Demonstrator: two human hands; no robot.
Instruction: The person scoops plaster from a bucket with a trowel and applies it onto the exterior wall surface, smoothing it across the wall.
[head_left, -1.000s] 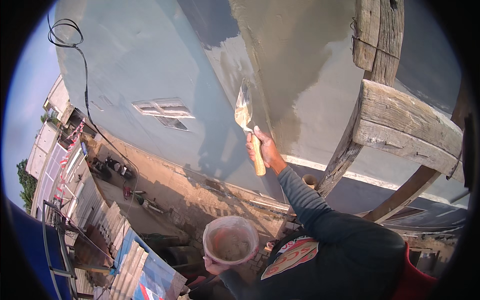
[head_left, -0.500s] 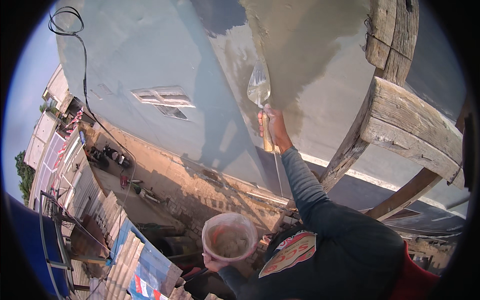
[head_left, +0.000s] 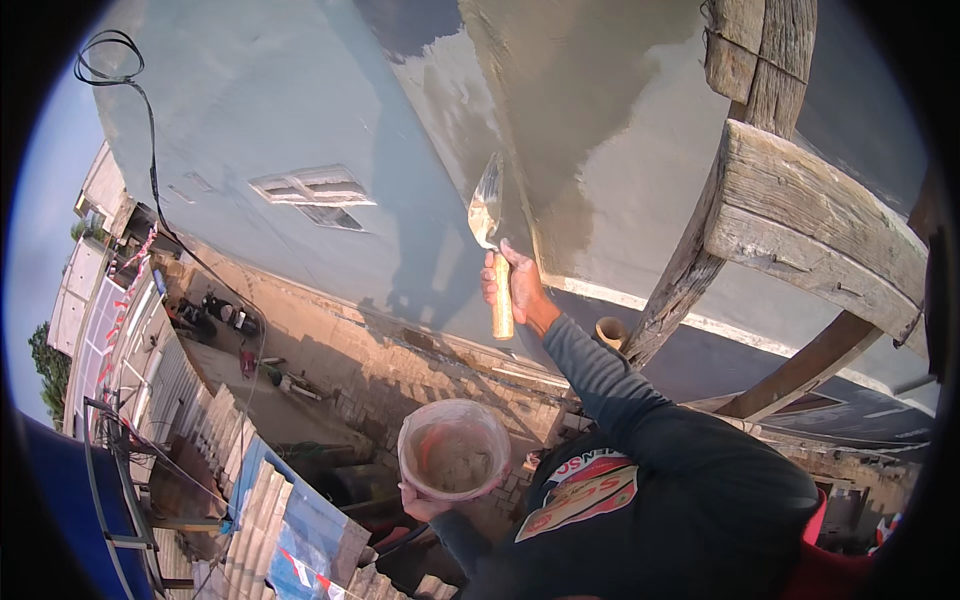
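Just beyond the bucket (head_left: 490, 426) and a bit to its right, the right hand (head_left: 518, 285) is held way out in front, sleeve (head_left: 600, 375) slanting in from the bucket's right. Fingers are curled tight round the handle (head_left: 503, 305) of a trowel (head_left: 485, 212), thumb lying near the blade end. Blade points away from the bucket, toward the wall (head_left: 270, 110); can't tell if the tip is touching.

Left hand (head_left: 425, 507) is at the bucket's near left side, arm kept low, fingers cupped against it. Some fingertips are hidden, so no idea how far they wrap under.

Quick count: two hands, one trowel, one bucket, one load of greyish mortar (head_left: 462, 467) inside it. Well beyond the bucket there's one big damp-looking patch (head_left: 560, 110) on the wall. Off past the bucket's left: one pale vent (head_left: 315, 190) and, farther out, one black cable (head_left: 153, 150) looped at the top. To the bucket's right I make out four timbers (head_left: 815, 230), plus one round tan pot-ish thing (head_left: 612, 330) just beside the sleeve. Left of the bucket, at least one motorbike (head_left: 232, 315) on the ground, and roof sheets (head_left: 258, 520) overlapping too much to count.
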